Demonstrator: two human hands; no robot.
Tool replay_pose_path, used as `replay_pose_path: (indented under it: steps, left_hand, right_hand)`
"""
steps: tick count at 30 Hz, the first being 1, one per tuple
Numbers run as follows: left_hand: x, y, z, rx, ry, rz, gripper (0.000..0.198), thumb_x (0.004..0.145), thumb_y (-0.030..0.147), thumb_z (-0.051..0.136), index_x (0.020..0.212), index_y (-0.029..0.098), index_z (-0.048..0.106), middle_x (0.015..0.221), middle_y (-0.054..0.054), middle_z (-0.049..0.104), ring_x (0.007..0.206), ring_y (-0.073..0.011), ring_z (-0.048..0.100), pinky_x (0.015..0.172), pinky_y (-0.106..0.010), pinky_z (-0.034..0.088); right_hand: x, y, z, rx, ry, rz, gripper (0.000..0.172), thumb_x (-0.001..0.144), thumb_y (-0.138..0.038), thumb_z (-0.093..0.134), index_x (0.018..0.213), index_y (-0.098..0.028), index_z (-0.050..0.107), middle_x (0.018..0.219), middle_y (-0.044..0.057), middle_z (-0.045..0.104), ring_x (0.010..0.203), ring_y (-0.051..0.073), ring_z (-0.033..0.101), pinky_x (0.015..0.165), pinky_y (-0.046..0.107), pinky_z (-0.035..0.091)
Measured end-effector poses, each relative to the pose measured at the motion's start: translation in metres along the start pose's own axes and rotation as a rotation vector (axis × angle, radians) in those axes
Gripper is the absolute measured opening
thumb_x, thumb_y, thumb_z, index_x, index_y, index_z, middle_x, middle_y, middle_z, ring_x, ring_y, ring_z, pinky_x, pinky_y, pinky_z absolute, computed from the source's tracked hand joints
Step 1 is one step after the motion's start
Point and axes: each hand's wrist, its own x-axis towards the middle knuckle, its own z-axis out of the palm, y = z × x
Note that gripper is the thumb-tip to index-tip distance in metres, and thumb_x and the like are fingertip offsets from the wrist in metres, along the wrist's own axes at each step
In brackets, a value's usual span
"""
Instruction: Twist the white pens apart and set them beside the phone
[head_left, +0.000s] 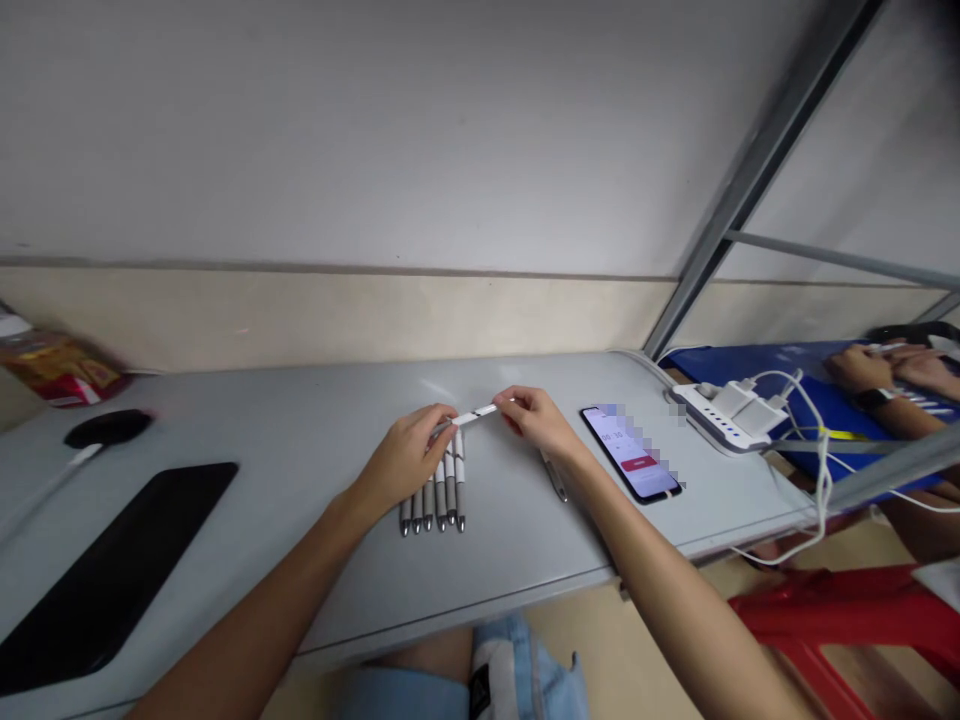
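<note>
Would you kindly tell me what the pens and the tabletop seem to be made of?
Pens: likely plastic, matte white and grey barrels with shiny, perhaps metal tips. Tabletop: smooth pale grey, faintly glossy from its soft reflections; laminate or painted metal, cannot tell.

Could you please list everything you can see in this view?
held pen: one, white, between both hands
pens in a row: about six, grey-white, under left hand
loose pen: one, grey, beside right wrist
smartphone: one, black, lit, right of hands
power strip: one, white, table's right end
black mat: one, table's left
packet: one, red-yellow, far left
table: one, grey
stool: one, red, lower right
another person's hands: two, right edge
left hand: grips pen
right hand: grips pen
</note>
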Motion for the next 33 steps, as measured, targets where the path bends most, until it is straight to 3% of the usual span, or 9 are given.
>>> replay_pose_path:
  steps: [7,11,15,17,20,24,27,31,33]
  left_hand:
    - [-0.001,-0.006,-0.002,0.342,0.035,0.088,0.025,0.098,0.026,0.033,0.1,0.017,0.056,0.094,-0.006,0.063,0.089,-0.0213,0.053,0.077,-0.036,0.038]
    - [-0.001,-0.005,-0.006,0.428,0.037,0.099,0.023,0.098,0.026,0.033,0.099,0.018,0.055,0.093,-0.006,0.063,0.088,-0.0214,0.052,0.077,-0.036,0.034]
    - [0.0,-0.006,-0.007,0.482,0.028,0.145,0.023,0.094,0.015,0.034,0.082,0.018,0.053,0.079,-0.004,0.061,0.08,-0.0206,0.05,0.072,-0.034,0.033]
    - [-0.001,-0.006,-0.008,0.503,0.038,0.156,0.023,0.088,0.007,0.036,0.075,0.019,0.051,0.073,-0.003,0.059,0.076,-0.0206,0.049,0.071,-0.033,0.033]
    - [-0.002,-0.008,-0.008,0.461,0.062,0.125,0.024,0.08,0.0,0.037,0.073,0.02,0.049,0.071,-0.003,0.058,0.073,-0.0201,0.05,0.071,-0.032,0.035]
    - [-0.001,-0.011,-0.006,0.335,0.067,0.059,0.021,0.087,0.008,0.035,0.077,0.02,0.049,0.073,-0.003,0.057,0.073,-0.0194,0.052,0.07,-0.031,0.038]
    - [0.001,-0.013,-0.003,0.289,0.04,0.033,0.023,0.095,0.02,0.031,0.082,0.019,0.05,0.077,-0.004,0.056,0.075,-0.0193,0.052,0.071,-0.031,0.038]
    - [-0.001,-0.014,-0.001,0.274,-0.005,0.035,0.024,0.098,0.026,0.031,0.088,0.019,0.051,0.084,-0.004,0.058,0.083,-0.0198,0.052,0.078,-0.034,0.038]
    - [-0.002,-0.014,-0.001,0.277,-0.02,0.031,0.023,0.098,0.027,0.032,0.091,0.019,0.051,0.087,-0.004,0.058,0.085,-0.0201,0.052,0.079,-0.034,0.038]
  right_hand:
    - [0.0,0.002,-0.001,0.175,-0.179,0.251,0.048,0.086,-0.058,0.048,0.074,-0.014,0.063,0.056,-0.002,0.047,0.045,0.007,0.033,0.043,0.024,0.019]
    - [0.001,0.003,-0.001,0.259,-0.223,0.3,0.043,0.084,-0.054,0.054,0.069,-0.015,0.061,0.053,-0.003,0.043,0.044,0.007,0.03,0.043,0.024,0.016]
    - [0.0,0.004,0.0,0.356,-0.252,0.353,0.038,0.084,-0.048,0.055,0.069,-0.014,0.062,0.055,-0.003,0.042,0.047,0.008,0.031,0.045,0.025,0.019]
    - [0.0,0.004,0.001,0.352,-0.27,0.301,0.036,0.084,-0.045,0.055,0.069,-0.014,0.061,0.057,-0.002,0.044,0.049,0.009,0.033,0.048,0.025,0.024]
    - [-0.002,0.002,0.003,0.171,-0.242,0.039,0.034,0.086,-0.044,0.055,0.068,-0.015,0.059,0.059,-0.002,0.045,0.055,0.01,0.037,0.054,0.025,0.029]
    - [-0.003,-0.004,0.003,-0.031,-0.1,-0.245,0.025,0.086,-0.04,0.057,0.09,-0.017,0.066,0.081,0.002,0.06,0.07,0.012,0.048,0.065,0.025,0.036]
    - [-0.002,-0.004,0.001,-0.029,-0.046,-0.211,0.032,0.083,-0.04,0.062,0.105,-0.018,0.065,0.092,0.004,0.064,0.072,0.013,0.052,0.066,0.026,0.039]
    - [-0.001,0.001,-0.001,-0.081,-0.076,-0.04,0.044,0.091,-0.048,0.045,0.072,-0.014,0.065,0.057,0.001,0.054,0.053,0.011,0.044,0.056,0.025,0.036]
    - [0.0,0.002,0.0,-0.087,-0.06,-0.107,0.034,0.087,-0.044,0.054,0.072,-0.015,0.064,0.064,0.002,0.058,0.058,0.011,0.048,0.059,0.025,0.037]
